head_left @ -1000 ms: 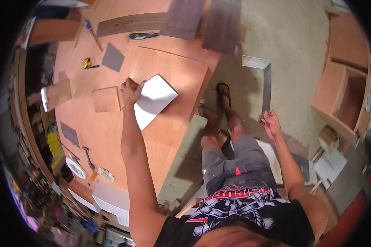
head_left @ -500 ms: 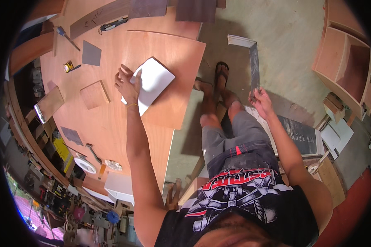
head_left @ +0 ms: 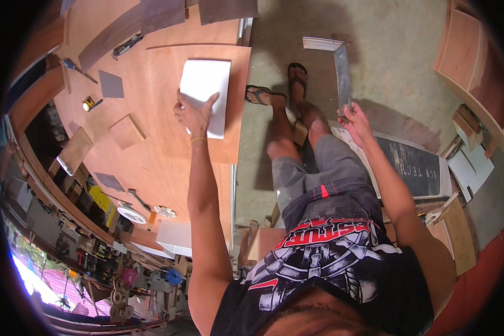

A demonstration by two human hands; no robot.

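My left hand (head_left: 196,115) rests over the left part of a white rectangular sheet (head_left: 204,75), thumb on its face and fingers curled at its left edge. The sheet lies on a plywood panel (head_left: 171,148) at the edge of the worktop (head_left: 140,187). My right hand (head_left: 354,120) holds the long grey arm of an L-shaped metal square (head_left: 341,73) out over the floor, its short white arm at the far end.
A tape measure (head_left: 89,104), screwdriver (head_left: 73,66), utility knife (head_left: 126,46), dark panels (head_left: 224,8) and wood pieces (head_left: 126,129) lie on the worktop. Wooden cabinets (head_left: 470,67) stand at right. A framed dark board (head_left: 409,165) lies beside my legs, on the concrete floor (head_left: 386,50).
My left hand and the white sheet have turned upright and shifted toward the panel's far part. My right hand has raised the square slightly. The view has shifted a little.
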